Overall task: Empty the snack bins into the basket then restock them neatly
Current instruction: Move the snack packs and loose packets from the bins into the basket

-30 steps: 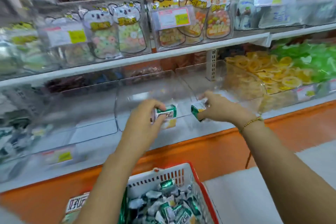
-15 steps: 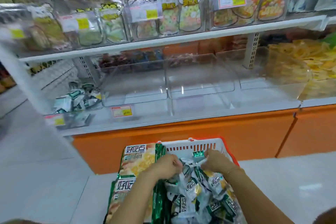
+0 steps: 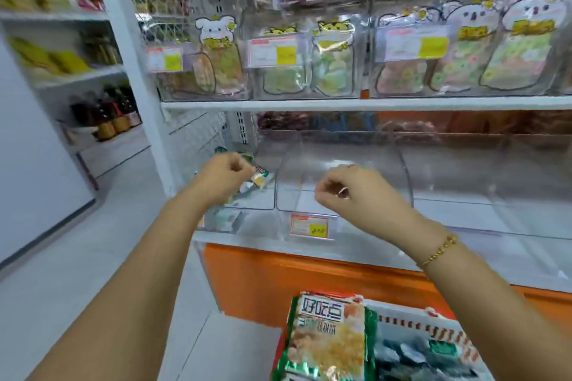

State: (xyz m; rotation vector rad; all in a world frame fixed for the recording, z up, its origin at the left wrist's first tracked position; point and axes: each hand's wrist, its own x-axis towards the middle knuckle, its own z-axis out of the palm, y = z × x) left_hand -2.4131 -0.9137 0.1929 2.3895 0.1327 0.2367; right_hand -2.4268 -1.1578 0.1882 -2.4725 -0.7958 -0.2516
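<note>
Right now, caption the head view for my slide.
Left hand holds snack packets at the left clear bin; curled right hand hangs before the neighbouring bin, basket below.

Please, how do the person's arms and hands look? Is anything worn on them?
Both forearms are bare; no sleeve is in view. The left hand and its wrist wear nothing visible. The right hand has no glove; a thin gold bead bracelet circles its wrist. Blur hides whether there is a ring.

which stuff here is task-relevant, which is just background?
Job: clear bins, snack packets by left hand, right hand, red basket, big snack bag.
Just there: animal pouches, bottles, yellow packs.
</note>
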